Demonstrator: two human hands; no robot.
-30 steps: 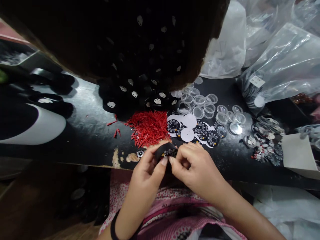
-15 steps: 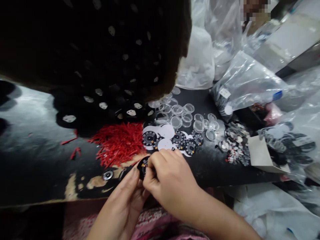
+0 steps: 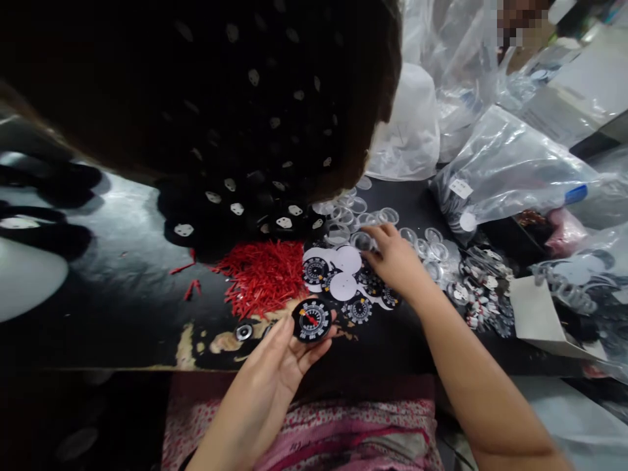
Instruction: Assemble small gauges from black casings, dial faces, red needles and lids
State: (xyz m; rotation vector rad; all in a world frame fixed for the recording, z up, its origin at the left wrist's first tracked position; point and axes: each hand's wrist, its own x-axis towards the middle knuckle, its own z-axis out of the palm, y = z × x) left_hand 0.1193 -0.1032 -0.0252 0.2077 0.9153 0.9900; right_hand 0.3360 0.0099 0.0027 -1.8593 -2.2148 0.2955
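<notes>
Gauge (image 3: 320,331): in the left hand (image 3: 277,363), face up toward the camera, above the bench edge.
Left grip: closed around the gauge rim, thumb on one side, fingers beneath and at the other; a loose hold could, in my judgement, let it tip or drop.
Red needle (image 3: 309,319): on the gauge face within the left grip; a brush from a fingertip could bend or shift it. Whether it is firmly seated, cannot tell.
Right grip: the right hand (image 3: 397,261) has its fingers, partly curled, at the clear covers (image 3: 388,216); whether it holds one, cannot tell. A careless pinch could scratch or smudge a cover.
Printed discs (image 3: 343,286): loosely overlapping, between the two grips; a dragging wrist could scatter them.
Red pile (image 3: 267,275): just beyond the left grip; a sleeve or knuckle could catch loose pieces.
</notes>
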